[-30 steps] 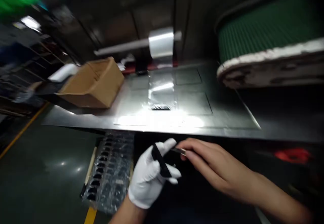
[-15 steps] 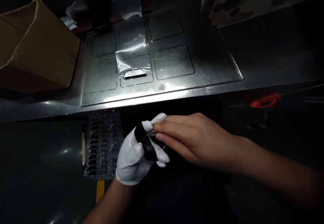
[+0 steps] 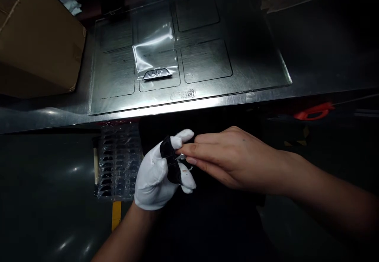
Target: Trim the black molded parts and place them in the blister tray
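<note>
The left hand [image 3: 160, 175], in a white glove, is closed around a small dark curved part [image 3: 170, 163], held below the front edge of the steel bench [image 3: 53, 116] and clear of it. The right hand [image 3: 227, 161], bare, meets it with thumb and forefinger pinched together at the part's upper edge — apparently on a thin film or tab, though the piece is too small and dim to identify. Risk one: bare fingertips touching the dark surface could leave prints, since only one hand is gloved. Risk two: the pinch grip is slight, and a slip could drop the part to the floor below. A clear tray of dark parts [image 3: 118, 163] sits just left of the gloved hand, near enough to be knocked. On the bench, a transparent bag [image 3: 154, 53] with one part inside lies on a marked plate [image 3: 207, 57]; a cardboard box [image 3: 35, 45] stands to the left — both well apart from the hands.
</note>
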The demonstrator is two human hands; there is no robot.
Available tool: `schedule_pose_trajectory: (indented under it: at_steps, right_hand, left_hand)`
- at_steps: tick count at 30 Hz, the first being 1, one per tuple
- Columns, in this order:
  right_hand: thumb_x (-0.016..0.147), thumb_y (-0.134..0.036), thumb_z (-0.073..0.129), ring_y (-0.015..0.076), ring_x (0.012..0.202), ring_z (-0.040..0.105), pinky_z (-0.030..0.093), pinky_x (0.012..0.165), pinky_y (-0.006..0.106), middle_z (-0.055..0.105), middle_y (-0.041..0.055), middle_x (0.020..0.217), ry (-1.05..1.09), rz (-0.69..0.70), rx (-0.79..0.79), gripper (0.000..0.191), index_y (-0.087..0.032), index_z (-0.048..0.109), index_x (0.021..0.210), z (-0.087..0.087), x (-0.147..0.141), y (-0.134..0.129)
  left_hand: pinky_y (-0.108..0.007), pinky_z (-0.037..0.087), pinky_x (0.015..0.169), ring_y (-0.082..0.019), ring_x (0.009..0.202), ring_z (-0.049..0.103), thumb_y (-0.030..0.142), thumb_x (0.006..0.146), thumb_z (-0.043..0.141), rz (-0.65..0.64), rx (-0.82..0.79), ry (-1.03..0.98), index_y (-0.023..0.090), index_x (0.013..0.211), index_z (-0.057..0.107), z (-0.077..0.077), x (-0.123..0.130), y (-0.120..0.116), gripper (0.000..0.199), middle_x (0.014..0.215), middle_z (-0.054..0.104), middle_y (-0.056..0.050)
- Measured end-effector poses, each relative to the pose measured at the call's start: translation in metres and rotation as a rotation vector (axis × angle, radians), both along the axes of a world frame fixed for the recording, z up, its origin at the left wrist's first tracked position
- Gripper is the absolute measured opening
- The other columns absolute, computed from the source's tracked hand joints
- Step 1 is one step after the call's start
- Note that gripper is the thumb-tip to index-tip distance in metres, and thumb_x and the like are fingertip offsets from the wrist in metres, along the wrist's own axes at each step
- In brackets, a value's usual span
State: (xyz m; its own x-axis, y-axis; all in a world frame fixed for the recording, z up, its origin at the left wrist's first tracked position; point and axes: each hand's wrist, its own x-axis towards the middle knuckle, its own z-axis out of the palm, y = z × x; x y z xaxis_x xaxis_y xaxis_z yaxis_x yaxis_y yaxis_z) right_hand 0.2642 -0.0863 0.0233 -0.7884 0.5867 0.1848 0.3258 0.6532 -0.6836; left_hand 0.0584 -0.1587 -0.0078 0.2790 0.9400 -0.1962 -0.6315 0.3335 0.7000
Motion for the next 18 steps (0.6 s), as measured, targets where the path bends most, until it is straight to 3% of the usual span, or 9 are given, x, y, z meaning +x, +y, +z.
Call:
schedule_pose_trajectory:
  at_steps: [18]
  right_hand:
    - [0.108,-0.025,0.052,0.0113,0.073,0.067,0.048,0.061,0.022,0.075,0.0021,0.097,0.012,-0.006,-0.060,0.028,-0.021,0.073,0.125,-0.0067,0.0032,-0.0105]
  left_hand:
    - [-0.018,0.057,0.050,-0.008,0.057,0.070,0.040,0.099,0.065,0.016,-0.036,-0.044,0.021,0.128,0.072,-0.0058,0.0053,-0.0077,0.035,0.141,0.064,-0.014]
